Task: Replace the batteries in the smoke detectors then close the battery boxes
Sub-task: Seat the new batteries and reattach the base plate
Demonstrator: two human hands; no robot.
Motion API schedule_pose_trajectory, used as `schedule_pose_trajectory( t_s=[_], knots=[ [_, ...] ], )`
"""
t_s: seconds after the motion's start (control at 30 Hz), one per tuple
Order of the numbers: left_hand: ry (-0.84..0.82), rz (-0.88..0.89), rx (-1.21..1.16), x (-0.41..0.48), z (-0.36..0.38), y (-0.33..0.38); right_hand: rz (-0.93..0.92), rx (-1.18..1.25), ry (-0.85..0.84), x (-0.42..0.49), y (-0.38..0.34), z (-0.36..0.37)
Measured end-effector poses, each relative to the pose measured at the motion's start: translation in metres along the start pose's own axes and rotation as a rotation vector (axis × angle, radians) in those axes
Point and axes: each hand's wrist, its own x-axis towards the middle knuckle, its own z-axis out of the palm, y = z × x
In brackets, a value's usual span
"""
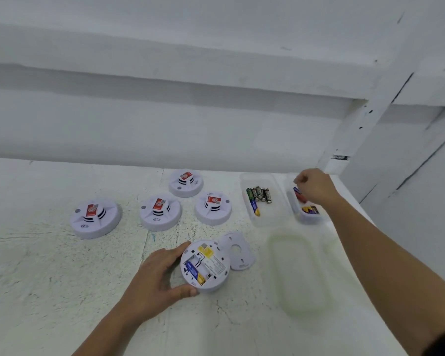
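1. The open smoke detector (204,265) lies back-up on the white table (49,278). Its battery compartment is uncovered, and one blue-and-yellow battery (194,273) sits in a slot.
2. The left hand (154,276) clasps this detector from its left side. The thumb lies along the near rim and the fingers curl round the far rim.
3. A round cover plate (238,253) lies flat just right of the open smoke detector, with its edge against the detector's body.
4. The right hand (316,187) is well away from the left, beyond and far right of the open smoke detector. Its fingers are curled over the outer clear box (306,220).
5. A red-and-blue battery (298,193) shows right under those fingers. I cannot tell whether they pinch it or only touch it.
6. The inner clear box (272,217) stands beyond and right of the open smoke detector, beside the outer one. It holds a row of green batteries (258,194).
7. Four face-up detectors sit beyond the open smoke detector: one far left (95,218), one nearer (160,211), one farthest back (186,182) and one straight beyond (213,208).
8. A translucent lid (298,273) lies flat to the right of the open smoke detector.
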Motion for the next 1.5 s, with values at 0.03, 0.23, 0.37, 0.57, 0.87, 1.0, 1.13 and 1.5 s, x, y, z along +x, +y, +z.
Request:
schedule_pose_trajectory(
  t_s=[0.03, 0.23, 0.37, 0.57, 0.87, 1.0, 1.13, 1.5],
  knots=[
    [0.003, -0.002, 0.007, 0.000, 0.000, 0.000, 0.035, -0.073, -0.039, 0.007, 0.009, 0.005],
    [0.019, -0.027, -0.012, -0.001, 0.000, 0.000, 0.088, -0.409, -0.115, 0.027, 0.036, 0.028],
    [0.017, -0.055, -0.005, -0.001, 0.001, -0.002, 0.096, -0.426, -0.082, 0.030, 0.039, 0.034],
    [0.023, -0.036, -0.009, -0.001, 0.000, 0.003, 0.127, -0.314, -0.097, 0.039, 0.045, 0.035],
    [0.006, -0.046, 0.014, 0.000, -0.002, 0.005, 0.460, 0.926, 0.048, 0.017, 0.004, -0.004],
    [-0.015, -0.059, 0.011, 0.002, -0.001, 0.005, 0.387, 1.149, -0.035, -0.018, -0.032, -0.006],
    [-0.026, -0.080, 0.019, 0.003, -0.001, 0.009, 0.367, 1.214, -0.254, -0.058, -0.065, 0.010],
    [-0.106, -0.200, 0.022, 0.007, -0.007, 0.020, 0.028, 0.734, -0.556, -0.150, -0.103, 0.073]
  ],
)
